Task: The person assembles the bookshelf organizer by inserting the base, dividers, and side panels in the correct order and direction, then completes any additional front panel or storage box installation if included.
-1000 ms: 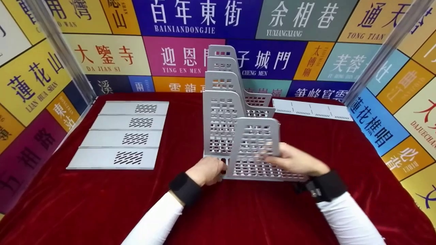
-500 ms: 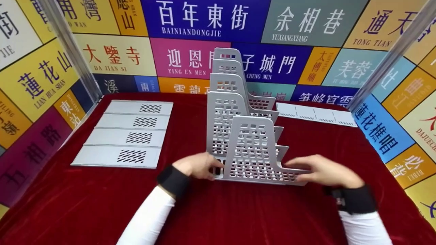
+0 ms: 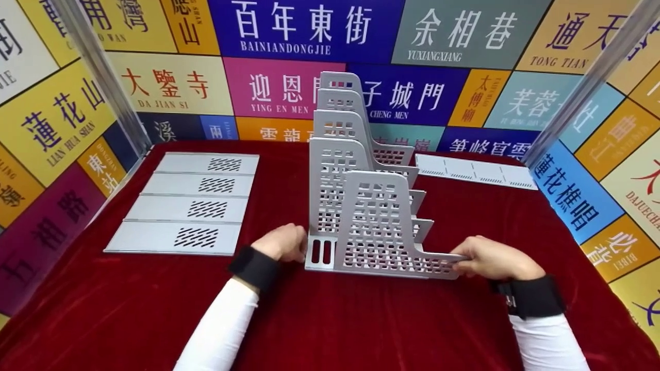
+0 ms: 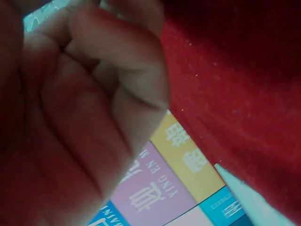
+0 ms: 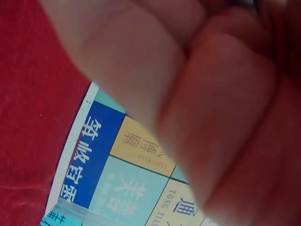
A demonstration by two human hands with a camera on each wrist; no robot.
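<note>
A grey plastic file rack stands upright on the red cloth, its tall perforated dividers one behind another. The front perforated panel slopes down to a low right end. My right hand pinches that low end between thumb and fingers. At the rack's front left corner, my left hand has its fingers curled against the edge, beside two uncovered slots. Curled fingers of the left hand fill much of the left wrist view. In the right wrist view, the right hand hides what its fingertips hold.
Several flat grey panels with slanted slots lie in a column on the left of the cloth. A white slotted strip lies at the back right. Printed walls enclose the back and sides, with metal posts in the corners.
My right hand came down from the front panel's upper part to its low right end. My left hand moved left from the base slots to the rack's left edge. The view shifted slightly.
</note>
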